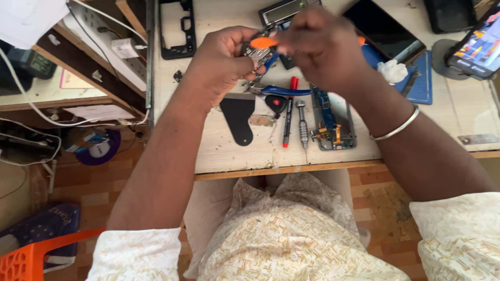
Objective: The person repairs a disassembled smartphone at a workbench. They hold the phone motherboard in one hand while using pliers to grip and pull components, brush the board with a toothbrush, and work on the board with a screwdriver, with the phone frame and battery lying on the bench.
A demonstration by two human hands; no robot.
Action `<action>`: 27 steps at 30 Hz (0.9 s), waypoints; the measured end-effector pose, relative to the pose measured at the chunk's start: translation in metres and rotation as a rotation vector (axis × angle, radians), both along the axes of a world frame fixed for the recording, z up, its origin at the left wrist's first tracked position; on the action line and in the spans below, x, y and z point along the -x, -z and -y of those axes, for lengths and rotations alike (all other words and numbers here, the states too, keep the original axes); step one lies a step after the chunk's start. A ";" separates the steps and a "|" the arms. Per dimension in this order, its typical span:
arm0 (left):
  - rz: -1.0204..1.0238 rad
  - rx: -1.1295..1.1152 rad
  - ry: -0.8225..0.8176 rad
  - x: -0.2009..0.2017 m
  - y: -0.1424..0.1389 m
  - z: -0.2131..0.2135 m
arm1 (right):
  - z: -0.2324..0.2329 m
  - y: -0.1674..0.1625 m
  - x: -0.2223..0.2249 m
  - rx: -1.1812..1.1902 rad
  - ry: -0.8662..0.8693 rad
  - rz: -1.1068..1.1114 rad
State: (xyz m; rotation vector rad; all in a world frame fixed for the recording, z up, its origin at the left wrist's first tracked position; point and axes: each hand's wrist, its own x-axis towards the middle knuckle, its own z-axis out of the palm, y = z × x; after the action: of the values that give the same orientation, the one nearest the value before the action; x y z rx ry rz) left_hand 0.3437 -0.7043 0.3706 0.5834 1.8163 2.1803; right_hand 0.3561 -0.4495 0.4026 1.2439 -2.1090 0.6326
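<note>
Pinching a small circuit board [257,53] above the wooden table [229,151], the left hand [224,60] holds it while the right hand [320,44] grips an orange tool [264,41] against it

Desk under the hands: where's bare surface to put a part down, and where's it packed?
Bare patches: the front edge of the desk below the black wedge-shaped piece, and the right side between the blue cutting mat and the metal strip. Crowded: the centre under both hands, with pliers, red pen, screwdriver and opened phone frame side by side.
</note>
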 end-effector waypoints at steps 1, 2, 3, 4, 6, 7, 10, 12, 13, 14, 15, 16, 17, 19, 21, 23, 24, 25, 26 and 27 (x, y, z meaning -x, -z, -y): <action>-0.008 -0.002 0.010 0.000 0.000 0.000 | -0.001 -0.001 0.000 -0.005 0.033 -0.011; -0.018 -0.006 0.019 0.000 0.000 -0.001 | 0.000 -0.001 0.001 -0.011 0.065 -0.021; -0.029 -0.013 0.024 0.000 -0.001 -0.002 | 0.000 -0.002 0.001 -0.018 0.101 -0.043; -0.030 0.008 0.018 0.000 -0.001 -0.002 | 0.000 -0.003 0.002 -0.025 0.136 -0.062; -0.026 0.051 0.014 -0.001 0.000 -0.005 | 0.002 -0.002 0.002 -0.008 -0.001 -0.042; -0.031 0.060 0.014 0.000 0.000 -0.006 | 0.002 -0.001 0.002 0.002 -0.065 -0.033; -0.046 0.084 0.013 0.000 0.001 -0.008 | 0.000 -0.001 0.004 -0.018 0.022 -0.067; -0.069 0.087 -0.003 0.000 -0.001 -0.007 | -0.005 -0.004 0.007 0.016 0.049 -0.053; -0.074 0.106 -0.010 -0.001 -0.001 -0.007 | -0.007 -0.004 0.007 0.043 0.049 -0.038; -0.076 0.125 -0.020 -0.002 -0.002 -0.006 | -0.009 -0.004 0.008 0.031 0.051 -0.049; -0.076 0.145 -0.031 -0.004 -0.002 -0.006 | -0.009 -0.002 0.008 0.020 0.053 -0.058; -0.074 0.164 -0.038 -0.005 -0.003 -0.007 | -0.008 0.000 0.008 0.008 0.046 -0.066; -0.072 0.183 -0.047 -0.005 -0.003 -0.009 | -0.007 0.001 0.007 -0.004 0.039 -0.075; -0.089 0.205 -0.068 -0.006 -0.003 -0.010 | 0.000 0.006 0.007 -0.028 0.001 -0.095; -0.125 0.207 -0.084 -0.005 -0.003 -0.010 | 0.004 0.006 0.007 -0.027 0.001 -0.113; -0.124 0.194 -0.102 -0.004 -0.001 -0.008 | 0.004 0.002 0.007 -0.003 0.004 -0.075; -0.124 0.185 -0.112 -0.003 0.000 -0.007 | 0.002 -0.002 0.007 0.021 0.007 -0.031; -0.133 0.173 -0.105 -0.002 0.000 -0.007 | 0.000 -0.005 0.007 0.043 0.007 0.014; -0.138 0.162 -0.101 -0.001 0.001 -0.007 | -0.001 -0.006 0.006 0.029 0.023 0.006; -0.142 0.151 -0.098 0.000 0.002 -0.008 | -0.001 -0.007 0.006 0.016 0.037 0.000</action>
State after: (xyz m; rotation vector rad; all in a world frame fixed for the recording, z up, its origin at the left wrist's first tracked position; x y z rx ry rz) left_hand 0.3441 -0.6960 0.3684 0.6428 2.1027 2.0848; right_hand 0.3503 -0.4486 0.4095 1.1937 -2.1178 0.6318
